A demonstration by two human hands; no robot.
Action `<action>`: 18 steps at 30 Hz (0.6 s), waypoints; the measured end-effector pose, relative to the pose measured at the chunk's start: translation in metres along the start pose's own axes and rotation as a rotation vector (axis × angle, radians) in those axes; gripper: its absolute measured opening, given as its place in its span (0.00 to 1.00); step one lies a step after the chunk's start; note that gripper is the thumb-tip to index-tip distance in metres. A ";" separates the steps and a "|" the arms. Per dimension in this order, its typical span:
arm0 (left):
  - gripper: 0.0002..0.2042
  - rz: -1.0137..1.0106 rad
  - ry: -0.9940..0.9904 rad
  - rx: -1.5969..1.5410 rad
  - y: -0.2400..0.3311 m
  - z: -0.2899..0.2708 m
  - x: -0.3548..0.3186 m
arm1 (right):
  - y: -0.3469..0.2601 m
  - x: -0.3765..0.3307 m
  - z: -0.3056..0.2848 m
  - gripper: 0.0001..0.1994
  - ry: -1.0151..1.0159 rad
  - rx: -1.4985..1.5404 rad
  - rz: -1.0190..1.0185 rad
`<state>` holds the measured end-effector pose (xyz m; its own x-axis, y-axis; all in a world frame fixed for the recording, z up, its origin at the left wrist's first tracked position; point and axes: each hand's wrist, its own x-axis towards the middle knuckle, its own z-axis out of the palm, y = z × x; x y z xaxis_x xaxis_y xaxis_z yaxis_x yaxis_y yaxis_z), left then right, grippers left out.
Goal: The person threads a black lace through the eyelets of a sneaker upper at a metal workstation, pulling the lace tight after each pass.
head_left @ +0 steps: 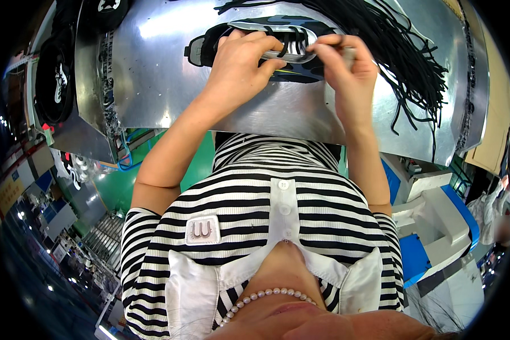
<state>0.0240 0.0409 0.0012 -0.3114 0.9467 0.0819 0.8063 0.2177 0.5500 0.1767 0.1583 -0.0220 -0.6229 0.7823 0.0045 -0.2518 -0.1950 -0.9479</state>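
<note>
A dark shoe (301,69) with a blue-grey camouflage pattern and a pale lining lies sideways on the metal table, its heel loop to the left. Black shoelace (292,41) crosses part of its opening. My left hand (241,63) grips the shoe at the opening, thumb and fingers curled around the near edge. At the right end of the lacing, my right hand (350,71) is closed in a pinch by the eyelets. A small pale, stubby thing (350,55) shows among its curled fingers; its kind is unclear, and the pinched tip is partly hidden.
A thick bundle of black shoelaces (405,62) spreads over the right of the metal table (170,73). More black shoes (56,82) stand at the far left. Brown cardboard (493,133) borders the right side. A white and blue machine (436,224) stands below it, by my right arm.
</note>
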 end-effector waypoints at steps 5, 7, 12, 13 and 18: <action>0.12 0.004 -0.031 -0.058 -0.001 -0.004 0.001 | 0.030 -0.001 0.003 0.06 0.042 -0.507 -0.306; 0.13 -0.003 -0.015 -0.048 0.000 -0.005 0.000 | 0.029 0.000 0.005 0.06 0.046 -0.551 -0.325; 0.14 -0.008 0.045 0.003 0.000 0.002 -0.001 | 0.028 0.000 0.005 0.07 0.025 -0.626 -0.421; 0.13 -0.005 0.059 0.004 0.000 0.004 -0.001 | 0.027 -0.001 0.005 0.08 0.026 -0.602 -0.402; 0.13 0.001 0.084 0.013 0.000 0.007 0.000 | -0.001 -0.024 0.006 0.15 -0.049 -0.574 -0.101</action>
<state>0.0268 0.0428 -0.0045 -0.3515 0.9238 0.1519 0.8127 0.2206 0.5393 0.1880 0.1363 -0.0192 -0.6537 0.7493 0.1059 0.1211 0.2417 -0.9628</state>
